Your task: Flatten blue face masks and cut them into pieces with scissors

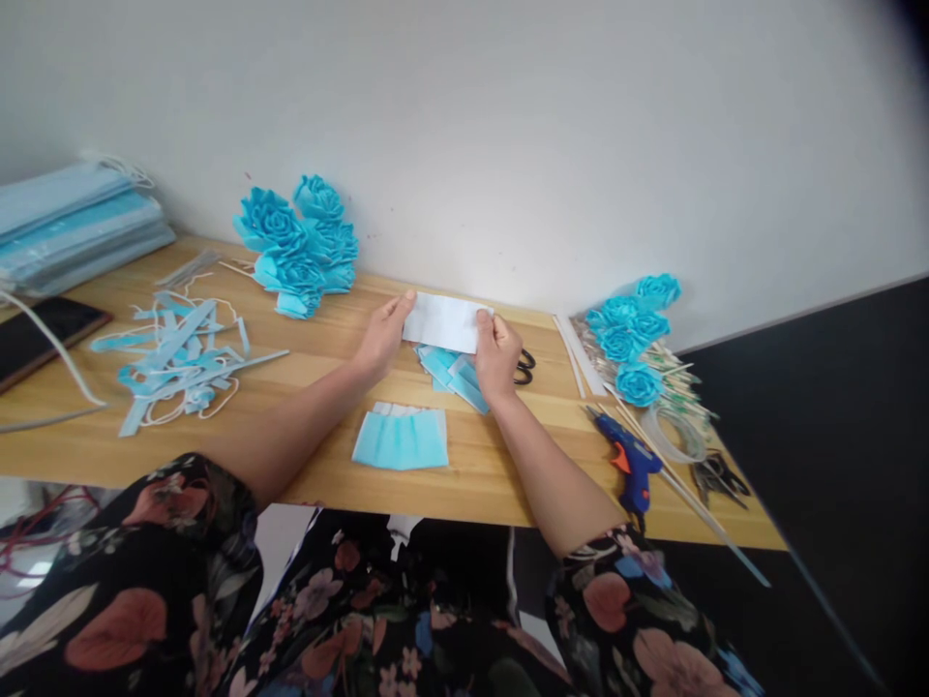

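A white rectangular sheet (446, 323), which looks like mask fabric, is stretched between my two hands above the table. My left hand (384, 334) pinches its left end, thumb on top. On the right end, my right hand (497, 353) grips it the same way. Beneath the sheet lie several blue fabric strips (457, 376), partly covered. Black scissor handles (525, 366) show just beyond my right hand; the blades are hidden. Closer to me, a cut blue mask piece (402, 439) rests flat with white layers under its far edge.
Blue fabric roses (297, 242) stand at the back left, more roses (631, 329) at the right. Left are mask scraps (178, 358), stacked masks (73, 223) and a phone (47, 334). A blue glue gun (631, 460), clear tape (674, 436) and pliers (718, 476) lie right.
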A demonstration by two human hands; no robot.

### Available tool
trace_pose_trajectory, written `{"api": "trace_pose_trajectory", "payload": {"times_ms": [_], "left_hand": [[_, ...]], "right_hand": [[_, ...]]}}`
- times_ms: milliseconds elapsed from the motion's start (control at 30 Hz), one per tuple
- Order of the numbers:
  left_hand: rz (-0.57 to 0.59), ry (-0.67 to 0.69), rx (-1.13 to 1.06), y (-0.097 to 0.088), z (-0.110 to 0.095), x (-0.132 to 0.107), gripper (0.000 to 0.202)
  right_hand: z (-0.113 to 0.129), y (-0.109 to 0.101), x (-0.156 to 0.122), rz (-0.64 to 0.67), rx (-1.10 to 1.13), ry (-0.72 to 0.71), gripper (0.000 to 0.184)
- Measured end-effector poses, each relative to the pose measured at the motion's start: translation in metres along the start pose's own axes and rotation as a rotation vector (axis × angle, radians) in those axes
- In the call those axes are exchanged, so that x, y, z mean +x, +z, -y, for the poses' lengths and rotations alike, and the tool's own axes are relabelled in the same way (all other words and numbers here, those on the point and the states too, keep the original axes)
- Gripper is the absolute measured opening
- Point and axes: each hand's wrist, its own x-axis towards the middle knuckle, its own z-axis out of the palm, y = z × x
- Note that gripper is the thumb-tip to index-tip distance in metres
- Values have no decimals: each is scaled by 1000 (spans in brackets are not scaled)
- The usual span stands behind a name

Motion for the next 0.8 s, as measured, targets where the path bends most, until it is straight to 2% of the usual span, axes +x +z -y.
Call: {"api": "trace_pose_trajectory", "payload": {"times_ms": [233,633,800], "left_hand": [[-47,50,90,2,-5,-3,44],[45,232,298,3,5,-6,49],[-38,262,378,0,4,-5,49]], "right_hand": [[7,1,-4,37,44,38,50],[4,3,-5,60,59,4,49],[4,2,-2,25,30,12,46]]}}
